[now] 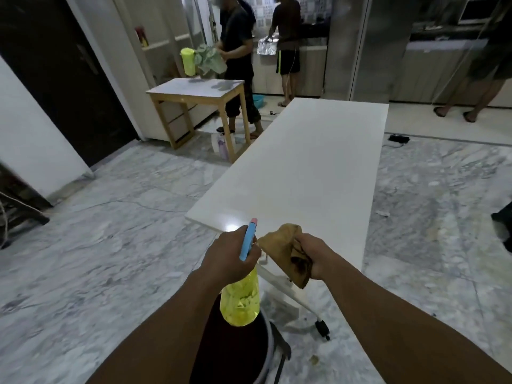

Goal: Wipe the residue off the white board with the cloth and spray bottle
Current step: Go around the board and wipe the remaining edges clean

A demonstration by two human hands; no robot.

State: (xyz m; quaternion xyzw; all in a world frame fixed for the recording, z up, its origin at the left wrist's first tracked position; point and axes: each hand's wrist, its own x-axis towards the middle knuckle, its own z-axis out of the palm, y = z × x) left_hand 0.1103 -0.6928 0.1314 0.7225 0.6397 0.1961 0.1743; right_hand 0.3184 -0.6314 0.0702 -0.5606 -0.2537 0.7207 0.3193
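White board [304, 167] lies flat, running from the near middle away to the far right, over a marble floor [110, 245]. At its near end, the left hand [231, 257] grips the neck of a yellow spray bottle [241, 300] with a blue head. Just right of it, the right hand [314, 254] clutches a crumpled brown cloth [282, 245]. A wooden desk [194, 88] stands far left.

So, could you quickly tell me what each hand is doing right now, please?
Left hand: grips the spray bottle.
Right hand: grips the cloth.
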